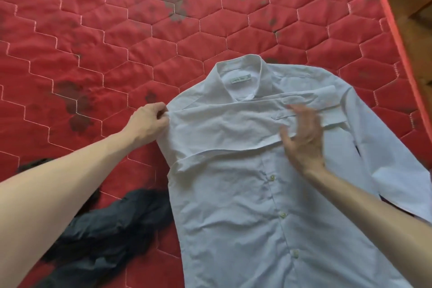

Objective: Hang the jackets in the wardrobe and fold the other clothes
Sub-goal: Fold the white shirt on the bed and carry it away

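Shirt [257, 194] beside dark garment [112, 229], mattress [117, 42]

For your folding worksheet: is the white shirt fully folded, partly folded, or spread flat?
Partly folded. One sleeve lies across the white shirt's chest; the other sleeve lies out at the side.

White button-up shirt [257, 194] lay flat, front side up, collar [236, 75] pointing away from the camera, placket buttoned. One sleeve [245, 121] was folded across the chest, its cuff [327, 96] reaching the opposite shoulder; the other sleeve [388, 154] lay extended along the shirt's side. Fabric creased, label visible inside the collar. Dark garment [109, 231] lay crumpled in a heap just beside the shirt's lower edge, partly touching it; type of garment could not be determined.
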